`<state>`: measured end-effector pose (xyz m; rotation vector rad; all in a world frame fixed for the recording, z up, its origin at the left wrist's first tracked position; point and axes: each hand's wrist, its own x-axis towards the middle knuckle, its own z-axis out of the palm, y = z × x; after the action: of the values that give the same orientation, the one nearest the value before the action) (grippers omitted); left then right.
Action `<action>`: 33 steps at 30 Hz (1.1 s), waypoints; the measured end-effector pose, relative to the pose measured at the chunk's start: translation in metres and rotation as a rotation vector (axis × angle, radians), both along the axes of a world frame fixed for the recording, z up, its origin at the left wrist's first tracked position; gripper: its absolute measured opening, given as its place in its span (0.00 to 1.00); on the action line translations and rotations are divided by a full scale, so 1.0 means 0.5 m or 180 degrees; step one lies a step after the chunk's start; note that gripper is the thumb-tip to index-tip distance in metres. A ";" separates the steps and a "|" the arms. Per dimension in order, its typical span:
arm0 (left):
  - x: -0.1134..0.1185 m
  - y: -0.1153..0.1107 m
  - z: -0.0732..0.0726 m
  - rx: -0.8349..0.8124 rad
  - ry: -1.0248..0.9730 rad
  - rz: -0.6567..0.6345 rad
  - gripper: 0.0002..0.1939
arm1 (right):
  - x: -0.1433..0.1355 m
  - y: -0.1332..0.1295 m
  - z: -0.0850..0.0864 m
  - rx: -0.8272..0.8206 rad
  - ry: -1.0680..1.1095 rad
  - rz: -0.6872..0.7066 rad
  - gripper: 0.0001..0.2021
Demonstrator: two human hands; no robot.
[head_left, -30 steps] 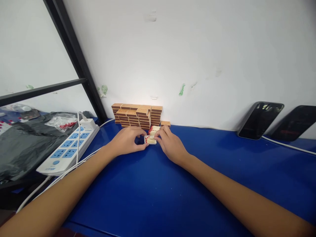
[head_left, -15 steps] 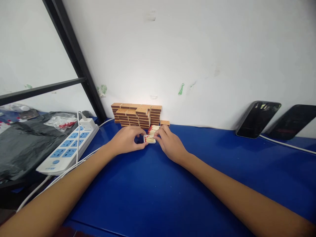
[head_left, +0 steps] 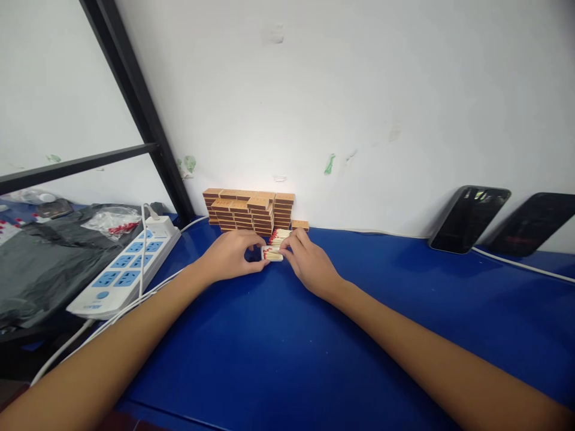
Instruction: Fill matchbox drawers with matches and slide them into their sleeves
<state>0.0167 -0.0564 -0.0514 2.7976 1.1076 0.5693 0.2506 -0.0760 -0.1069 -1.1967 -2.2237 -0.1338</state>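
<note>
A small white matchbox tray holds red-headed matches, their heads towards the left. The thumb and fingers of my left hand grip the tray from its left side. At the tray's right end, my right hand has its thumb and fingertips pinched on the pale ends of matches; how many is hidden. Just behind the tray lies a heap of loose matches, partly covered by my right fingers. Stacked matchboxes with brown sides stand against the wall, and a single matchbox lies right of them.
A white power strip with cables lies on the left, beside dark plastic sheeting and a clear bag. A black metal frame rises there. On the right, two phones lean against the wall on the blue tabletop.
Almost nothing differs. Both hands stay at the tray, with only a very slight shift of the right fingertips and of the whole view.
</note>
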 end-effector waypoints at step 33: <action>0.000 -0.001 -0.004 0.0068 -0.0119 -0.0017 0.15 | -0.003 -0.008 0.004 0.0058 0.0008 0.0156 0.09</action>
<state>0.0166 -0.0569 -0.0532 2.7949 1.0934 0.6338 0.2494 -0.0801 -0.1050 -1.1312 -2.2430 -0.1325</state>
